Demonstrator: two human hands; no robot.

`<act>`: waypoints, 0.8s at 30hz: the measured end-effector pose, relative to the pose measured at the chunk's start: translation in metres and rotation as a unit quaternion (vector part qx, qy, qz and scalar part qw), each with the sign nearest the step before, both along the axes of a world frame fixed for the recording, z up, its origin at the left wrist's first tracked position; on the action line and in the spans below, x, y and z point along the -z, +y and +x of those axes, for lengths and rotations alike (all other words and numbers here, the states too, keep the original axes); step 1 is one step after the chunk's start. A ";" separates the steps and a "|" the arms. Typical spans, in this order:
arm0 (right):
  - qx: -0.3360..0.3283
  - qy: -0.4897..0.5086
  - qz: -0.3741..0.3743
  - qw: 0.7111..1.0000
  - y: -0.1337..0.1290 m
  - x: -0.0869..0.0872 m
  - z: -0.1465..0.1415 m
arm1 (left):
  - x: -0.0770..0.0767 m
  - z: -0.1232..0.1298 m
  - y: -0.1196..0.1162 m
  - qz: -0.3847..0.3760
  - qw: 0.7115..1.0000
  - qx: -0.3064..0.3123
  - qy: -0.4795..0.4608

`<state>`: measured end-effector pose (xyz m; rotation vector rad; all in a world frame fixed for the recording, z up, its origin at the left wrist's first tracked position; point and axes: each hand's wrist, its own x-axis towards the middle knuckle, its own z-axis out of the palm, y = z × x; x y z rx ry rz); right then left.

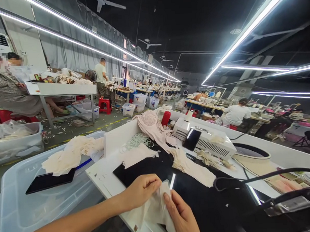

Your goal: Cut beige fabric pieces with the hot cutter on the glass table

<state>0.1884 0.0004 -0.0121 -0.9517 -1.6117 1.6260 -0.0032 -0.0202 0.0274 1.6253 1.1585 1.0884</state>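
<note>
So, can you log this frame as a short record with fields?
Setting: sewing workshop
Left hand: pinches cream fabric piece
Right hand: grips the same piece
Work surface: white table with black panel
On table: layered cream strips, pale green cord, smartphone against white vented box, red cone
Left of table: translucent bin, bearing cream cloth and a dark flat object
Background: standing worker, ceiling fan

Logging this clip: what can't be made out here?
All in the head view:
- Held pale cloth: pinched parts hidden by the left hand and right hand.
- Right wrist: cut off by the bottom edge.
- Dark flat object: partly hidden under the cream cloth pile.
- Items on the farthest tables: too small.
</note>
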 end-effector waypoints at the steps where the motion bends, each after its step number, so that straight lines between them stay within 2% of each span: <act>1: -0.012 0.012 -0.023 1.000 -0.003 -0.001 -0.001 | 0.000 0.000 0.000 0.002 1.000 -0.003 0.005; 5: -0.020 0.040 -0.088 0.995 -0.015 0.000 -0.008 | 0.005 0.000 0.000 0.008 1.000 -0.008 0.013; 10: -0.040 0.042 -0.116 0.992 -0.020 0.013 -0.008 | 0.008 0.002 0.001 -0.011 0.999 -0.030 0.001; 14: -0.042 0.033 -0.138 0.989 -0.019 0.010 -0.001 | 0.011 0.003 0.001 -0.049 0.998 -0.018 -0.025; 19: -0.058 -0.024 -0.107 0.992 -0.017 -0.002 0.008 | 0.012 0.004 -0.002 -0.073 0.996 0.013 -0.042; 24: -0.078 -0.039 -0.089 0.992 -0.017 0.002 0.011 | 0.006 0.006 -0.003 -0.081 0.997 -0.003 -0.004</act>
